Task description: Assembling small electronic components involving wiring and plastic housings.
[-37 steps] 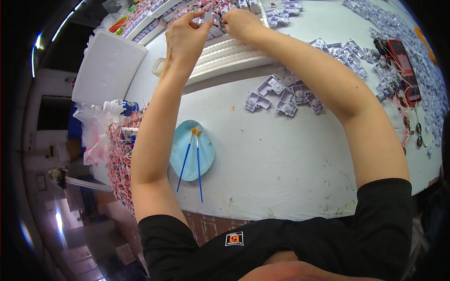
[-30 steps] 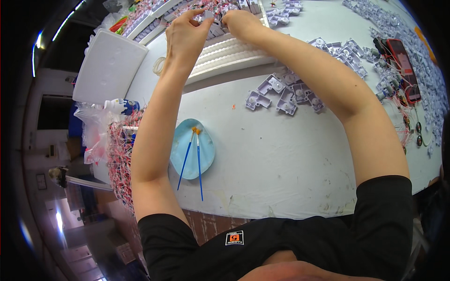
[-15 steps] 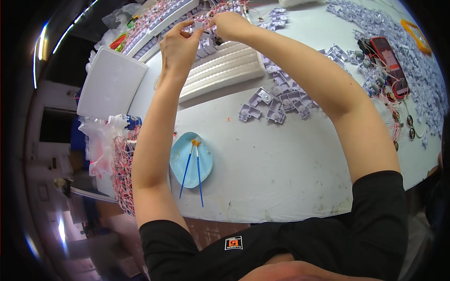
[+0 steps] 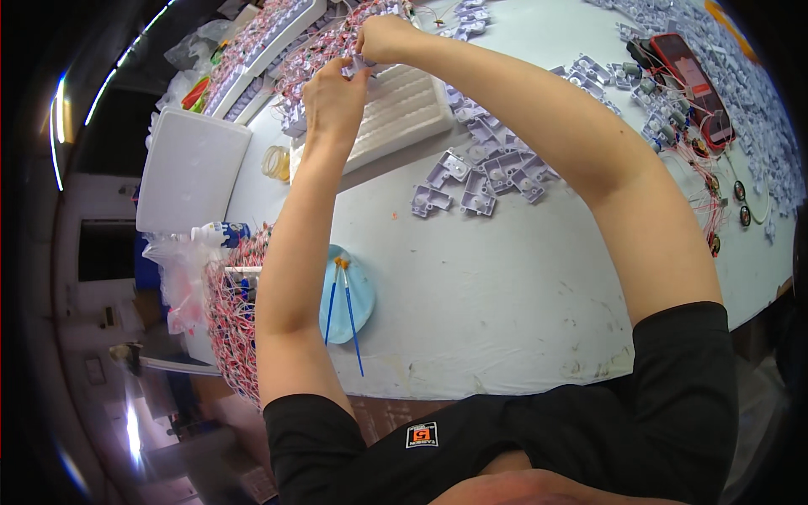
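Observation:
Over the far end of a white ridged foam tray (image 4: pixel 402 114), both my arms reach forward and my hands meet. My left hand (image 4: pixel 335 99) pinches a small lavender-grey plastic housing (image 4: pixel 362 64) between thumb and fingers. Right above it, my right hand (image 4: pixel 389 40) is closed, its fingertips curled down at the housing; what they grip is too small to make out. Behind the hands lies a heap of red and white wires (image 4: pixel 324 55) over more grey parts. Several loose grey housings (image 4: pixel 484 181) lie right of the tray.
A light-blue dish (image 4: pixel 358 307) with two blue-handled brushes (image 4: pixel 353 320) sits near my left forearm. Left are a glass jar (image 4: pixel 275 162), a white foam box lid (image 4: pixel 192 172), a bottle (image 4: pixel 220 234) and bundled wires (image 4: pixel 231 337). A red phone (image 4: pixel 694 88) and many grey parts lie right.
The view has shifted slightly. My left hand has come closer to my right, and the housing now sits lower, under the right fingertips. The glass jar shows more clearly beside my left forearm.

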{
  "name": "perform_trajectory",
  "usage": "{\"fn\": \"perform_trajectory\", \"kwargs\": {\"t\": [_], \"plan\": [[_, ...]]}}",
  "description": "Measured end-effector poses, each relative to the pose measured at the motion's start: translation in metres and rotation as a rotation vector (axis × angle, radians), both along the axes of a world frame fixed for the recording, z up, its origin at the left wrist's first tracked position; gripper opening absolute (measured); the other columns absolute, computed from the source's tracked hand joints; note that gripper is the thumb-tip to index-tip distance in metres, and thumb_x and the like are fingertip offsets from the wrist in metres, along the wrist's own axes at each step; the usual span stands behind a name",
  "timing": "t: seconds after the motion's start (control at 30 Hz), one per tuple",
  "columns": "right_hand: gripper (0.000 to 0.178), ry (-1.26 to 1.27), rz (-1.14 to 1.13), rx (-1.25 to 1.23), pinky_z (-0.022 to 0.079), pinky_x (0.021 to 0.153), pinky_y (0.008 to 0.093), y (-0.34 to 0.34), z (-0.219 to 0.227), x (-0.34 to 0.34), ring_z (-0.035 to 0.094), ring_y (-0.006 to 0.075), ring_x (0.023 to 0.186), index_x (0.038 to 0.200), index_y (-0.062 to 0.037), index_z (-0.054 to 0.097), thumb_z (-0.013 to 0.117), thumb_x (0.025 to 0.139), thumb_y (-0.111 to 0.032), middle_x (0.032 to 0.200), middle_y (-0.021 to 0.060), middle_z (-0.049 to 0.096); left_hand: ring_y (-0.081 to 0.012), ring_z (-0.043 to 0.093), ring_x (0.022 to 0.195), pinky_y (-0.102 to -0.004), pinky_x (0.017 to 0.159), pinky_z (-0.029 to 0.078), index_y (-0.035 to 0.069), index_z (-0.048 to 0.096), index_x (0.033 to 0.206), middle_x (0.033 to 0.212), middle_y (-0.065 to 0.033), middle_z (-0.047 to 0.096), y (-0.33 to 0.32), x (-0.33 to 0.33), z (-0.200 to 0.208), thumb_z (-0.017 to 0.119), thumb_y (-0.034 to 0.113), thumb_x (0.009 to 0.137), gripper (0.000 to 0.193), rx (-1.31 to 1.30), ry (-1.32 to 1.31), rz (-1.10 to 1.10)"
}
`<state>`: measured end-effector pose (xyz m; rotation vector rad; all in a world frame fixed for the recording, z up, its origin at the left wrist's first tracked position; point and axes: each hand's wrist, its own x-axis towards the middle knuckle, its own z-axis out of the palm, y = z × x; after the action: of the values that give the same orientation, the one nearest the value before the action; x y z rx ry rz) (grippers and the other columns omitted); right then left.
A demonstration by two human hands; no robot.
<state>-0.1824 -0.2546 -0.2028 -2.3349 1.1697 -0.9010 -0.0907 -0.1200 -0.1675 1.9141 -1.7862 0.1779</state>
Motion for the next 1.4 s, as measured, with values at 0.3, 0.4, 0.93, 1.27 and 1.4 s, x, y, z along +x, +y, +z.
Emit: {"fn": "perform_trajectory", "kwargs": {"t": [0.3, 0.4, 0.93, 1.27, 1.4], "plan": [[0.028, -0.074, -0.029, -0.041, 0.056, 0.082, 0.0395, 0.001, 0.0, -0.041, 0.072, 0.0309, 0.088, 0.098, -0.0115, 0.079, 0.062, 0.076, -0.013, 0.094, 0.0151, 0.074, -0.0227, 0.074, 0.073, -0.0323, 0.079, 0.055, -0.002, 0.073, 0.11, 0.077, -0.0143, 0.075, -0.029, 0.002, -0.01, 0.073, 0.031, 0.083, 0.042, 0.013, -0.072, -0.04], [0.02, -0.279, 0.046, -0.145, 0.055, 0.08, 0.0409, 0.035, 0.018, -0.051, 0.071, 0.0332, 0.085, 0.093, -0.008, 0.078, 0.066, 0.077, -0.013, 0.089, 0.0179, 0.073, -0.0223, 0.074, 0.072, -0.0319, 0.08, 0.055, -0.002, 0.073, 0.109, 0.077, -0.0144, 0.075, -0.028, 0.016, -0.01, 0.074, 0.031, 0.081, 0.043, 0.025, -0.121, -0.005], [0.023, -0.007, 0.468, -0.08, 0.053, 0.083, 0.0431, 0.321, 0.058, -0.273, 0.065, 0.0332, 0.095, 0.102, -0.0061, 0.073, 0.058, 0.085, -0.002, 0.1, 0.0135, 0.067, -0.0251, 0.074, 0.083, -0.0352, 0.085, 0.056, 0.0, 0.072, 0.112, 0.095, -0.0179, 0.074, 0.005, 0.043, 0.067, 0.062, 0.045, 0.092, 0.05, 0.111, 0.215, 0.014], [0.035, -0.402, -0.039, -0.24, 0.052, 0.082, 0.0366, 0.392, -0.02, -0.372, 0.063, 0.0258, 0.093, 0.119, -0.0094, 0.07, 0.072, 0.086, 0.0, 0.1, 0.0088, 0.067, -0.0131, 0.06, 0.06, -0.0247, 0.056, 0.049, 0.003, 0.043, 0.148, 0.078, -0.0067, 0.067, 0.31, -0.018, 0.063, 0.048, 0.023, 0.106, 0.047, 0.05, 0.326, -0.355], [0.029, -0.456, -0.25, -0.326, 0.051, 0.078, 0.0356, 0.409, -0.038, -0.366, 0.062, 0.0256, 0.087, 0.117, -0.0087, 0.071, 0.072, 0.088, -0.006, 0.091, 0.0088, 0.064, -0.0171, 0.067, 0.077, -0.0287, 0.068, 0.054, -0.011, 0.06, 0.122, 0.086, -0.0158, 0.071, 0.369, -0.091, -0.048, 0.061, 0.009, 0.095, 0.034, 0.11, 0.841, -0.484]]}}
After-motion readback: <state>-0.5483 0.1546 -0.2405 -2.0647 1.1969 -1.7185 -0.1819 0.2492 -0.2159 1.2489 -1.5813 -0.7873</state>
